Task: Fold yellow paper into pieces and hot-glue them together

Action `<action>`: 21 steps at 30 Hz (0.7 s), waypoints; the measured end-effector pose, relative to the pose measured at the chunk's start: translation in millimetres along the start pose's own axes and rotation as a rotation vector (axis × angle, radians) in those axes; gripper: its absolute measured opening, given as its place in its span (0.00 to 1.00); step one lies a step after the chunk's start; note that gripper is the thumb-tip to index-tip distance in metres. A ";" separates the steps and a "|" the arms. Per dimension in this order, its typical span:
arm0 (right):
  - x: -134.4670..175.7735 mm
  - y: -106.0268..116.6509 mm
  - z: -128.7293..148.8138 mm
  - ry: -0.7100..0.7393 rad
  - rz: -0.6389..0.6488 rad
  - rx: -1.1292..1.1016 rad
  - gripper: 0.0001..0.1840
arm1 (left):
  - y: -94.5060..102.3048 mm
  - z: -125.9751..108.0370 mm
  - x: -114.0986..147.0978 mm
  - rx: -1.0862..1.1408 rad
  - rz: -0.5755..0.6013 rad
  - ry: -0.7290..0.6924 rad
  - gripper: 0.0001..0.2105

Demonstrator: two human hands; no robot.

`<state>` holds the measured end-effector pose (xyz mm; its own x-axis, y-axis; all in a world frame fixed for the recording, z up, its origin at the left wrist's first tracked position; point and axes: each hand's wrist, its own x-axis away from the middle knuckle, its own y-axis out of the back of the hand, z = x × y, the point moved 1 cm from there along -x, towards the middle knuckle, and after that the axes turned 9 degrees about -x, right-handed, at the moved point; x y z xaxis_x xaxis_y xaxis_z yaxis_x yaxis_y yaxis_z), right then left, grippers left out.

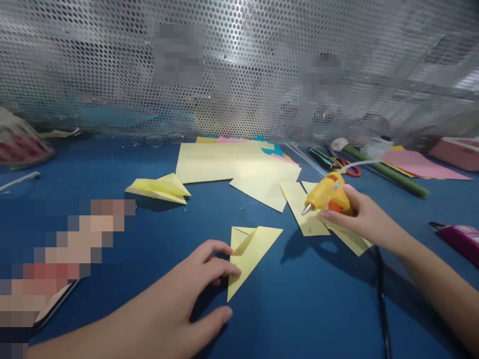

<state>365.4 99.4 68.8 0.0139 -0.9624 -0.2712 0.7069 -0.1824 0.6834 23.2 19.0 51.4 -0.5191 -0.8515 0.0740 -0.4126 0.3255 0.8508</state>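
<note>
My right hand (pixel 352 212) grips a yellow hot glue gun (pixel 325 192), its metal nozzle pointing down and left above some cut pale-yellow paper pieces (pixel 305 214). A white glue stick (pixel 359 163) sticks out of its back. On the blue table, my left hand (pixel 205 284) rests its fingertips on the left edge of a folded yellow paper triangle (pixel 250 254); the thumb is spread apart from the fingers. Farther left lies another folded yellow paper piece (pixel 159 189). Large pale-yellow sheets (pixel 209 162) lie behind.
A perforated metal panel (pixel 239 65) runs along the back. Glasses (pixel 164 139), a craft knife (pixel 322 158), red-handled scissors (pixel 352 169), a green stick (pixel 389 172) and pink paper (pixel 422 163) lie before it. The glue gun's black cord (pixel 381 299) trails toward me. A purple case (pixel 460 242) is at right.
</note>
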 end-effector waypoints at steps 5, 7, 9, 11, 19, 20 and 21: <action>10.1 -20.1 11.9 -0.040 0.167 -0.048 0.11 | -8.9 -2.8 3.4 -0.501 -0.035 -0.197 0.20; 14.0 -29.6 16.5 -0.034 0.205 -0.052 0.09 | -13.5 -5.1 2.4 -0.686 -0.022 -0.270 0.24; 17.6 -39.5 21.4 -0.012 0.225 -0.047 0.09 | -18.4 -4.1 3.0 -0.765 -0.052 -0.319 0.29; 20.7 -48.5 26.0 0.018 0.223 -0.028 0.08 | -23.0 0.0 6.1 -0.799 -0.122 -0.358 0.29; 32.4 -69.4 35.7 0.147 0.182 0.072 0.06 | -34.1 4.0 15.5 -1.000 -0.368 -0.437 0.23; 33.2 -70.8 36.6 0.163 0.183 0.079 0.05 | -34.2 2.6 15.0 -1.008 -0.385 -0.434 0.23; 33.6 -72.0 37.4 0.179 0.186 0.084 0.05 | -33.9 1.2 14.5 -1.016 -0.390 -0.430 0.23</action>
<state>288.6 72.6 35.8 0.2682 -0.9313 -0.2465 0.6196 -0.0292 0.7844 28.8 -3.9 23.0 -0.7803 -0.5483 -0.3009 0.0872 -0.5717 0.8158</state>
